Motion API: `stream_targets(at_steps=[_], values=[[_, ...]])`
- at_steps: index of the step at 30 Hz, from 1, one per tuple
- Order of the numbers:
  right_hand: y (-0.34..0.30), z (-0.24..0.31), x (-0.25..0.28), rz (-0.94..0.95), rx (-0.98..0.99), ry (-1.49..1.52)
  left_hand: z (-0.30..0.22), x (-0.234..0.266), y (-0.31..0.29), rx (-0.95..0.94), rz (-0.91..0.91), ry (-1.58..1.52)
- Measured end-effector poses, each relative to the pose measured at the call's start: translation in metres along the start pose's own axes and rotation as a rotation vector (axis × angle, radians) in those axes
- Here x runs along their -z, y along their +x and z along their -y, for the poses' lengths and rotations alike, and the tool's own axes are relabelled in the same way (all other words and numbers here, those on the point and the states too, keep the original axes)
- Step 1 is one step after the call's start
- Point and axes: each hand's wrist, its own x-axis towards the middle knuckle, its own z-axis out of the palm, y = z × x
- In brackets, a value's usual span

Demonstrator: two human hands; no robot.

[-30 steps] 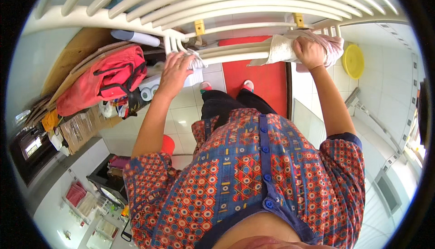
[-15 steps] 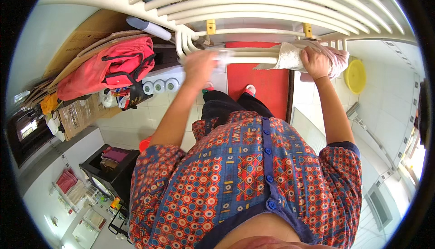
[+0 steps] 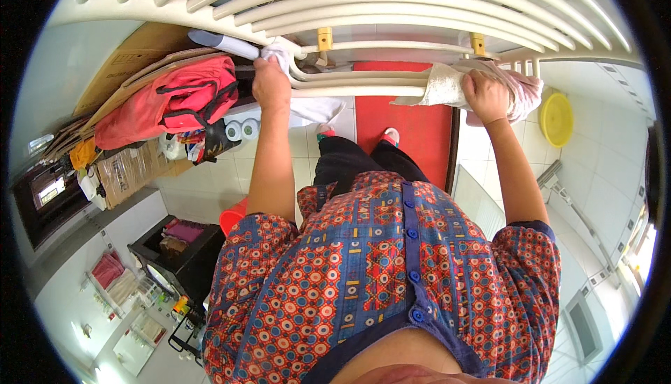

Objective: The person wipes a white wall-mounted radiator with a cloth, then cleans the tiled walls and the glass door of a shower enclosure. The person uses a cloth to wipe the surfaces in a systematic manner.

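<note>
A white tubular rack with curved bars runs across the upper part of the view. At its left bend, my left hand is closed on a white cloth against the tubes. A pale end of cloth hangs below the lowest bar beside that hand. Farther right, my right hand is closed round a pinkish towel draped over the bars. Next to the fingers a whitish, crinkled piece of fabric covers the bars; whether it belongs to the towel I cannot tell.
Left of the rack lie a red bag and flattened cardboard. A red mat covers floor near my feet. A yellow basin stands at right, a red bucket by my left elbow, and a black cabinet lower left.
My left hand has moved left along the rack to its bend, with the white cloth in it. The right hand stays on the towel.
</note>
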Motion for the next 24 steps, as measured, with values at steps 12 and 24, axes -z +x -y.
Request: stream_targets(at_steps=[12,24], values=[[-0.001,0.003,0.0,0.021,-0.003,0.008,0.026,-0.021,0.016,-0.141,-0.106,-0.173],[0.015,0.19,0.04,0.395,0.043,0.969,0.006,0.043,-0.092,0.188,0.254,-1.277]])
